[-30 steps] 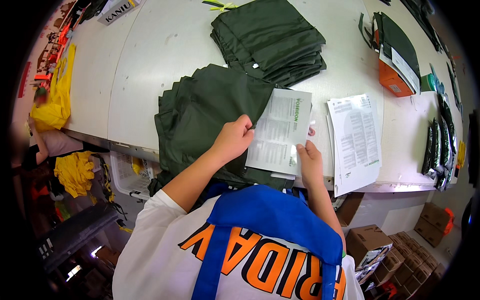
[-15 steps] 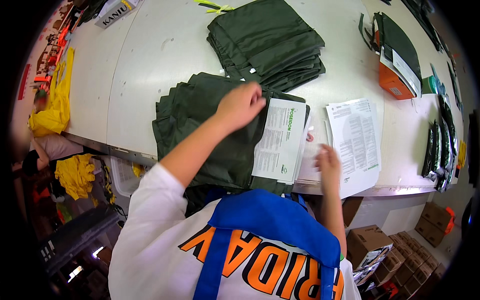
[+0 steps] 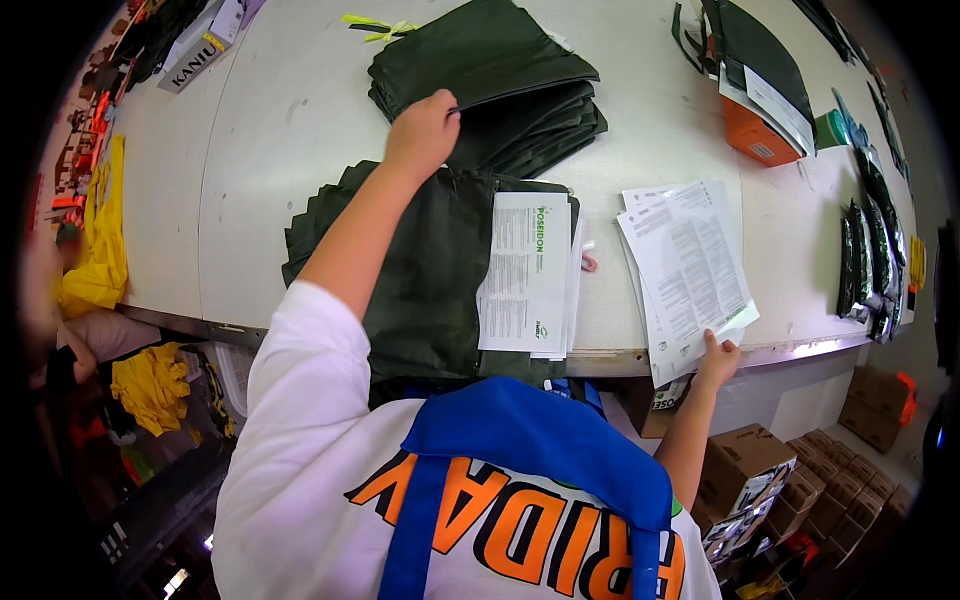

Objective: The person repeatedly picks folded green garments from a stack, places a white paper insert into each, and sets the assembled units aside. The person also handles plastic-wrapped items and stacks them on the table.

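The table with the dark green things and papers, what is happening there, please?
A person stands at a white table handling folded dark green fabric items. The left hand reaches forward onto the far stack of green fabric. The right hand holds the near edge of a pile of printed sheets at the table's edge. Another green pile lies in front of the person, with a printed leaflet on top.

1. My left arm stretched far forward, elbow nearly straight, its hand [image 3: 422, 130] curled palm-down with fingers bent.
2. My right hand [image 3: 718, 357] stayed low and near my body, fingers pinched shut.
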Available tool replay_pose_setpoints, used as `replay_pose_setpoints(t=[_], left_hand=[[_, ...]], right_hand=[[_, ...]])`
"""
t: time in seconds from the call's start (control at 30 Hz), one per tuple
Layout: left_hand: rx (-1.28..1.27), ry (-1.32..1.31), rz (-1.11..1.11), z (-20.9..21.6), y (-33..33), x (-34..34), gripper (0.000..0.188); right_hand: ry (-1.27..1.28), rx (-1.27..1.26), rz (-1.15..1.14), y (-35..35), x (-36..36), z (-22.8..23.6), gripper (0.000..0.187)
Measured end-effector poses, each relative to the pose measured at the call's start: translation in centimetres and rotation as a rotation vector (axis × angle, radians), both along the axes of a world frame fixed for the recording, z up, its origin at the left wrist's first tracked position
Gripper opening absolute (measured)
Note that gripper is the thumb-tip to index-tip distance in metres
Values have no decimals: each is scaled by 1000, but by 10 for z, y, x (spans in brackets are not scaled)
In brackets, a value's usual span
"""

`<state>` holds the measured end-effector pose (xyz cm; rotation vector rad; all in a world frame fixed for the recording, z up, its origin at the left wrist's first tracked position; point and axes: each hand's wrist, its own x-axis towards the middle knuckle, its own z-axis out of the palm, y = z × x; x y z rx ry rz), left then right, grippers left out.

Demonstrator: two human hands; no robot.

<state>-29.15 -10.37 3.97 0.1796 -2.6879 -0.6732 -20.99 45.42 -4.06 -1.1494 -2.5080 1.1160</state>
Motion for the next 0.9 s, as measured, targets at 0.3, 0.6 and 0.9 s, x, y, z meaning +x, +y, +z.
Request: replay_pose_setpoints(t=[0.3,0.6,0.9], left_hand=[[-13,-151,-356,65,64,178,11],[204,-370,-444,11,96,205,24],[79,-306,-35,-17,98,139,18]], right_hand=[[175,25,177,0,7,20,26],[542,-715,123,-51,-6,105,19],[198,-723,510,-72,22,129,22]])
